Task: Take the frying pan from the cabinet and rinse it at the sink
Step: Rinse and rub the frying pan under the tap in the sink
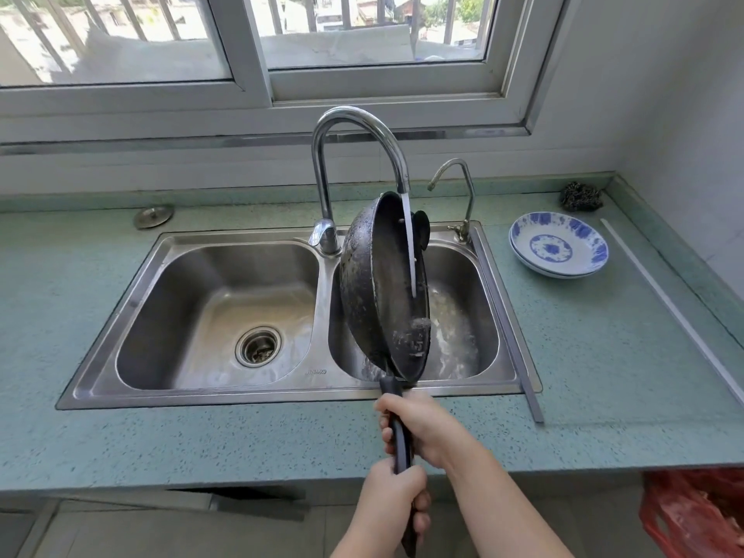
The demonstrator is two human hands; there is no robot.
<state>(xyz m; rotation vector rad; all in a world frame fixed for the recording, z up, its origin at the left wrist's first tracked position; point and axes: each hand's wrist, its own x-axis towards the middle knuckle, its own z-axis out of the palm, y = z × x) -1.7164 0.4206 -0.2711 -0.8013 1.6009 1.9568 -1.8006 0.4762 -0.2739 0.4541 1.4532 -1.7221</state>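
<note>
A black frying pan (364,283) is tilted on edge over the right basin of the steel double sink (193,251), its inside facing right. Water runs from the tall chrome faucet (342,126) onto the pan's inner face and down into the basin. Both hands grip the pan's long black handle (400,432). My right hand (422,424) holds it nearer the pan, just in front of the sink's rim. My left hand (388,501) holds the handle's end, lower and closer to me.
A small second tap (459,187) stands behind the right basin. Two stacked blue-and-white bowls (559,245) and a steel scourer (581,195) sit on the green counter (201,436) at right. A sink plug (153,216) lies at back left. A red plastic bag (696,517) hangs below right.
</note>
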